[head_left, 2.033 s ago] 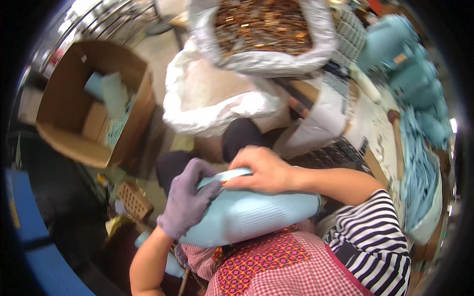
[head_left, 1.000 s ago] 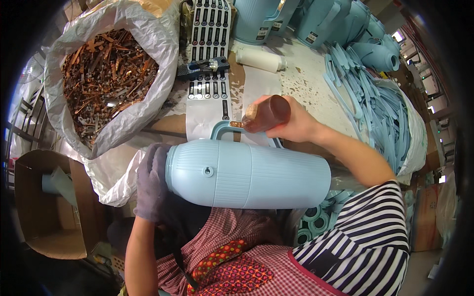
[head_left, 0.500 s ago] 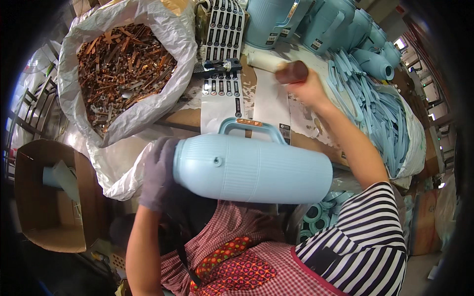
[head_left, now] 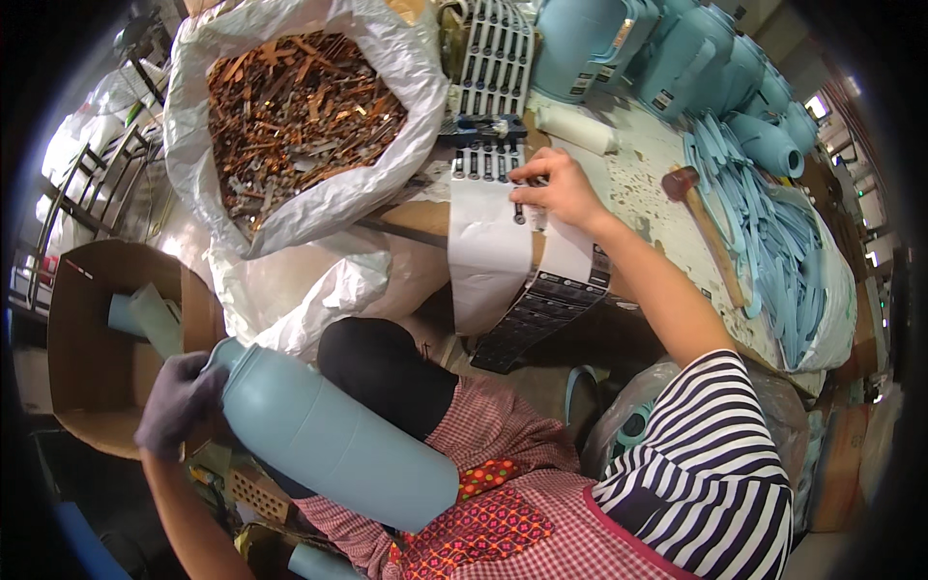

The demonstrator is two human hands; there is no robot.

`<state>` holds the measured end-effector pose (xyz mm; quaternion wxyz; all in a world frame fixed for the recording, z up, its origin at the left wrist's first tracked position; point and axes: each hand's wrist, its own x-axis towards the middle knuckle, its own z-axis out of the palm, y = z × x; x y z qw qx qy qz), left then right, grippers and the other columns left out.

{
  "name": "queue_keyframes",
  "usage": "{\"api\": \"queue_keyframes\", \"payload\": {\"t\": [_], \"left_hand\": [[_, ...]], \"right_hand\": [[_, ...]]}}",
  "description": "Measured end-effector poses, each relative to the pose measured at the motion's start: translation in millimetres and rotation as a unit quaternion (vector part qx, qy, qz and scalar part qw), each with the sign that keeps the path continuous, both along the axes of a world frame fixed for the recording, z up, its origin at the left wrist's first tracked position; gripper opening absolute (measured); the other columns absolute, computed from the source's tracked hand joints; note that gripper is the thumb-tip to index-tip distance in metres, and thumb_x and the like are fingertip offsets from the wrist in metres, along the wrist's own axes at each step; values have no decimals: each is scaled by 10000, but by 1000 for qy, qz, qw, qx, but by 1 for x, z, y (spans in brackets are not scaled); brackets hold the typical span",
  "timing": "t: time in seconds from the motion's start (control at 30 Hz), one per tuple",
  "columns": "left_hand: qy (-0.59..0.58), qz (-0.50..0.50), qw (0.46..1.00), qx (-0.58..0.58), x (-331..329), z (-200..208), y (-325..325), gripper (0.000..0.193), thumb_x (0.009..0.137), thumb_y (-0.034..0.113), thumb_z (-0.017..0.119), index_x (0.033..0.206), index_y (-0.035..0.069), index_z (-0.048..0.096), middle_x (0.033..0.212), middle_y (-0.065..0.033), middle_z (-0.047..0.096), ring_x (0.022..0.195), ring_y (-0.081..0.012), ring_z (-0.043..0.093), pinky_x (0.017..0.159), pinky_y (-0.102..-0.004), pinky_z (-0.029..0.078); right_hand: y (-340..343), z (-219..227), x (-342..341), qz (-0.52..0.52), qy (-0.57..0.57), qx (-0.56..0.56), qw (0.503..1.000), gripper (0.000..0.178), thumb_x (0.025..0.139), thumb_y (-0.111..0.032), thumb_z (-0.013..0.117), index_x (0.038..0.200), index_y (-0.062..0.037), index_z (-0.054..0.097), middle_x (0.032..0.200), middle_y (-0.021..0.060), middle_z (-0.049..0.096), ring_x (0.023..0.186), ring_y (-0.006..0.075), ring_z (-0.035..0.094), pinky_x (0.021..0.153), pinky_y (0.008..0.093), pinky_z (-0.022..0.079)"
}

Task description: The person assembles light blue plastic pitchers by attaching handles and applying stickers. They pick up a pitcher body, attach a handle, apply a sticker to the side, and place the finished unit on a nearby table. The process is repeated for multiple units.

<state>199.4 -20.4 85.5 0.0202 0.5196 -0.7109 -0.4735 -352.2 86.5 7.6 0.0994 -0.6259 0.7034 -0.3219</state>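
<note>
My left hand (head_left: pixel 179 401), in a grey glove, grips the neck end of a light-blue thermos flask body (head_left: pixel 333 435). The flask lies tilted across my lap, its wide base toward my apron. My bare right hand (head_left: pixel 565 193) is over a white strip of dark stickers (head_left: pixel 491 217) hanging off the table's front edge. Its thumb and fingers are pinched at one small sticker near the strip's last row; the fingertips partly hide it. A mallet (head_left: pixel 682 184) with a brown head and wooden handle lies on the table to the right of that hand.
A white sack (head_left: pixel 425 92) of copper-coloured scraps stands at left, above a cardboard box (head_left: pixel 72 367). Several blue jugs (head_left: pixel 691 58) line the table's back. A bundle of blue strips (head_left: pixel 764 222) lies at right. Near the stickers are a white roll (head_left: pixel 577 129) and black labels (head_left: pixel 546 309).
My right hand has put the mallet down on the table and moved left to the stickers. My left hand has lowered the flask to the left, tilting and turning it; its handle no longer shows.
</note>
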Motion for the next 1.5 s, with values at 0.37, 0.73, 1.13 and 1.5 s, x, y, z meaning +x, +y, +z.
{"api": "queue_keyframes", "payload": {"t": [0.37, 0.73, 1.13, 1.5], "left_hand": [[71, 180, 978, -73, 6, -95, 2, 363, 994, 331, 644, 1015, -30, 680, 847, -23, 645, 718, -102, 561, 656, -288, 483], [366, 333, 857, -144, -5, -133, 125, 471, 1017, 202, 604, 1442, 5, 548, 1607, -198, 366, 1465, -279, 384, 1198, -400, 305], [357, 329, 858, -165, -7, -135, 128, 448, 1037, 247, 567, 1424, 21, 575, 1604, -217, 364, 1463, -300, 388, 1190, -411, 318], [375, 330, 855, -138, -9, -133, 128, 550, 999, 309, 620, 1462, 28, 524, 1625, -213, 318, 1475, -314, 360, 1204, -433, 298]], "right_hand": [[25, 35, 61, 1, 270, -85, 959, 125, 765, -83, 811, 763, 0, 719, 1003, 127, 717, 984, 240, 623, 827, 359, 490], [35, -34, 335, 191, -554, 142, 798, 116, 826, -164, 817, 850, -58, 778, 1595, 251, 398, 1448, 311, 363, 1181, 450, 245], [47, -29, 350, 162, -569, 100, 800, 156, 811, -211, 844, 832, -67, 791, 1616, 252, 359, 1487, 324, 294, 1190, 468, 222], [44, -39, 348, 111, -536, 103, 831, 160, 812, -199, 819, 822, -43, 785, 1522, 344, 435, 1462, 358, 368, 1176, 463, 248]]}}
